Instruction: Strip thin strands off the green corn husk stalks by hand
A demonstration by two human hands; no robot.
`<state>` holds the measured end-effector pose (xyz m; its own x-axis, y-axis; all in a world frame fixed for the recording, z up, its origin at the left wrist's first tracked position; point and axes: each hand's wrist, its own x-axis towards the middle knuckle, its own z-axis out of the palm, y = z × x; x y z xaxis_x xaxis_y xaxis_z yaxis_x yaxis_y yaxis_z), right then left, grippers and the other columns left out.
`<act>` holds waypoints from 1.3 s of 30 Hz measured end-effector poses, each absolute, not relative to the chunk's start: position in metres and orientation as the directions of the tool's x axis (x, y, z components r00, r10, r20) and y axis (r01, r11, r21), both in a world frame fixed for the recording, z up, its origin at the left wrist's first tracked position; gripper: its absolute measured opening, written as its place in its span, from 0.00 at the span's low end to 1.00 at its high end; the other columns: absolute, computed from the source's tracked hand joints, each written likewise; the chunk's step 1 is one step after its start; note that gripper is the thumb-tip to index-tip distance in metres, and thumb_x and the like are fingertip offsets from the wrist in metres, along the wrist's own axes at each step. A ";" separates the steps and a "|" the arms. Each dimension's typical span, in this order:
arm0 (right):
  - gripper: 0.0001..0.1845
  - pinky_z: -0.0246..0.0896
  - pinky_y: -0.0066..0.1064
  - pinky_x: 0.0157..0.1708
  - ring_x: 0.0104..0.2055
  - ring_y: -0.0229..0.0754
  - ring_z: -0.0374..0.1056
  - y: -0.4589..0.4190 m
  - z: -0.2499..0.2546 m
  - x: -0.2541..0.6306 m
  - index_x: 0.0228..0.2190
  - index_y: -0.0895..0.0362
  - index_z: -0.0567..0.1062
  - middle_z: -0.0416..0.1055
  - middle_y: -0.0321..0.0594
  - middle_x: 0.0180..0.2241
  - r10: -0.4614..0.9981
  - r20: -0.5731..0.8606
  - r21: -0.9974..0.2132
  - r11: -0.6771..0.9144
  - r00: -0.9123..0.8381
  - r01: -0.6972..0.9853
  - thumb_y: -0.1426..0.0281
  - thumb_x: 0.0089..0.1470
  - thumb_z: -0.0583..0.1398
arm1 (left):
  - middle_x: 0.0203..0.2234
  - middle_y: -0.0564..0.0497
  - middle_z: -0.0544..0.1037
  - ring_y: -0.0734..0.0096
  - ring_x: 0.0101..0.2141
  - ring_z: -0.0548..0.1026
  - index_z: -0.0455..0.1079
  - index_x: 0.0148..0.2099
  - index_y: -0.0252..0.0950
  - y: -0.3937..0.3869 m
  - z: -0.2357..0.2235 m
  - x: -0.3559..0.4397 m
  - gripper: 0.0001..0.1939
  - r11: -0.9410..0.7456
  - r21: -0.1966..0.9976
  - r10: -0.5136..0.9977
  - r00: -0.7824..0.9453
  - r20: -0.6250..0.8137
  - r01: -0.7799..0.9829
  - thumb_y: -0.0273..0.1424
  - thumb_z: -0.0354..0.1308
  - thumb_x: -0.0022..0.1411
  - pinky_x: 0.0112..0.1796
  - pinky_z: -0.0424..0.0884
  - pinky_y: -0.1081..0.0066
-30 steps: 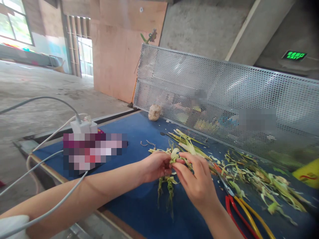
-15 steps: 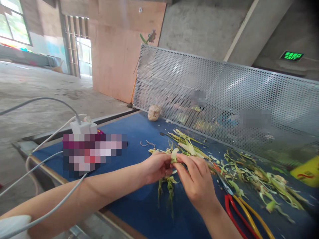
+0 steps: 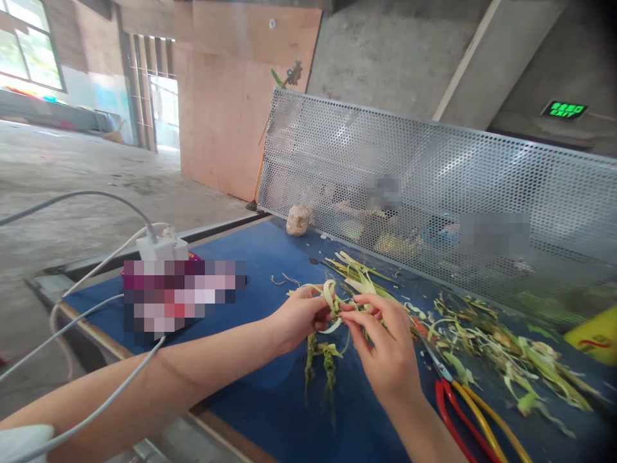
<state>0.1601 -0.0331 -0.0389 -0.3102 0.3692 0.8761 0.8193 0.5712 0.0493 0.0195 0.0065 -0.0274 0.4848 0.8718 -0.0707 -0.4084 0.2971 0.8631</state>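
Observation:
My left hand [image 3: 301, 319] is closed on a small bundle of pale green plant strips [image 3: 330, 294], which look like leaf or husk strips. One strip loops up above the fingers and another curves out below. My right hand [image 3: 388, 344] pinches the right side of the same strips, its upper fingers lifted a little. Under the hands, knotted or twisted dark green stems [image 3: 329, 366] lie on the blue tabletop [image 3: 270, 405]. To the right of my right hand lie scissors [image 3: 446, 376] with one red and one yellow handle.
Loose stems and leaf scraps [image 3: 501, 341] spread over the right side. A perforated metal panel [image 3: 385, 148] rises behind the table, with a pale lump [image 3: 298, 220] near its base. White chargers [image 3: 161, 247] with cables stand at left; one cable crosses above my left forearm.
My right fingers have opened slightly and drawn a little right of the bundle. The light strip now stands in a clearer loop between the hands.

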 end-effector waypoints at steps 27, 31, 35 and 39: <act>0.05 0.61 0.34 0.37 0.36 0.39 0.63 -0.028 -0.033 0.172 0.29 0.56 0.71 0.68 0.40 0.32 0.453 0.838 -0.050 0.620 -0.305 0.783 0.76 0.51 0.56 | 0.23 0.50 0.74 0.77 0.19 0.69 0.56 0.48 0.34 0.007 -0.018 0.014 0.22 0.306 0.879 0.885 0.450 -0.121 -0.366 0.28 0.58 0.51 0.16 0.58 0.80; 0.05 0.61 0.34 0.37 0.35 0.40 0.64 -0.027 -0.033 0.173 0.29 0.56 0.70 0.68 0.39 0.31 0.467 0.833 -0.067 0.618 -0.297 0.784 0.76 0.51 0.55 | 0.27 0.46 0.76 0.79 0.19 0.69 0.56 0.49 0.34 0.009 -0.016 0.012 0.24 0.286 0.888 0.894 0.434 -0.112 -0.361 0.29 0.59 0.51 0.18 0.59 0.80; 0.05 0.62 0.35 0.37 0.35 0.40 0.64 -0.027 -0.035 0.171 0.28 0.56 0.70 0.69 0.40 0.31 0.487 0.833 -0.111 0.611 -0.262 0.784 0.75 0.52 0.55 | 0.29 0.45 0.76 0.80 0.19 0.69 0.58 0.49 0.35 0.010 -0.014 0.011 0.24 0.298 0.871 0.894 0.435 -0.110 -0.391 0.30 0.59 0.51 0.20 0.61 0.79; 0.05 0.62 0.35 0.38 0.37 0.41 0.65 -0.027 -0.034 0.168 0.28 0.55 0.70 0.69 0.40 0.33 0.506 0.838 -0.197 0.631 -0.206 0.751 0.74 0.51 0.55 | 0.28 0.46 0.76 0.81 0.19 0.67 0.58 0.50 0.34 0.010 -0.013 0.011 0.23 0.281 0.872 0.888 0.453 -0.077 -0.401 0.30 0.58 0.52 0.19 0.59 0.79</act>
<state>0.1681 -0.0271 -0.0337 -0.2055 0.5058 0.8378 0.7506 0.6308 -0.1967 0.0106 0.0099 -0.0126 0.4530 0.8882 -0.0775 -0.4009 0.2805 0.8721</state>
